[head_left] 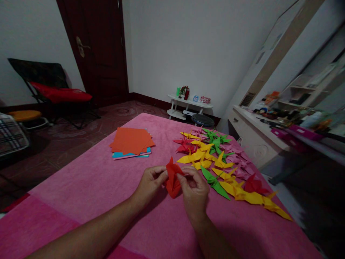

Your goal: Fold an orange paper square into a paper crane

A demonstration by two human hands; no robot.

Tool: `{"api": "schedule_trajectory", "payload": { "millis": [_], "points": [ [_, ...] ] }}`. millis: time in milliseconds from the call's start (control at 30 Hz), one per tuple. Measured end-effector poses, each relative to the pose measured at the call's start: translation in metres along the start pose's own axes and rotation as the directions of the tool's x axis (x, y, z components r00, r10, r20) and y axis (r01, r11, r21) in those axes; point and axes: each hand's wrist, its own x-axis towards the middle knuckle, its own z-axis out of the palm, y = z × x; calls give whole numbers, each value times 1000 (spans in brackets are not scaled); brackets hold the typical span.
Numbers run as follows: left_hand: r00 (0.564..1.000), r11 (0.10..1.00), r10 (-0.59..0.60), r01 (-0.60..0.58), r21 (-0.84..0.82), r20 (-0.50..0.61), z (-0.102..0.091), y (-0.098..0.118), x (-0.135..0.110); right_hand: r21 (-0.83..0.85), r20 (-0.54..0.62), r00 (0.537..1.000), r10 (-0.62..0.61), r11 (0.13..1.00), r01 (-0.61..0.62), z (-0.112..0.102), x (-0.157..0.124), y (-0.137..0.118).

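Note:
Between my two hands is a red origami crane [173, 181], held just above the pink cloth. My left hand [152, 181] pinches its left side between thumb and fingers. On the other side, my right hand [194, 189] grips the right edge, thumb toward me. The crane's pointed tip stands up at the top, and its lower part comes to a blunt point. Just right of my right hand lies a green paper crane [215, 182]. Beyond it spread several yellow paper cranes [196, 157], with red, green and pink ones among them.
A stack of square paper, orange on top [132, 140], lies on the pink-covered table [91, 187] at the left. Past the far edge stand a small white shelf [188, 101] and a round dark stool [203, 120]. A cluttered dresser [256, 126] borders the right side.

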Motion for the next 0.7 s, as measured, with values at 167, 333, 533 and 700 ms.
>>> {"api": "schedule_trajectory", "payload": {
  "millis": [167,333,533,700],
  "points": [
    [997,997,64,-66,37,53,3,-2,-2,136,-43,958,284,951,-276,4,1,5],
    [998,996,49,-53,68,49,5,-2,-3,116,-50,935,351,932,-344,6,1,0],
    [996,996,-86,87,-14,22,7,-3,-2,163,15,895,447,881,-443,5,3,1],
    [990,990,-140,140,6,-23,5,-5,-1,130,80,898,433,888,-440,1,3,8]
  ]
}}
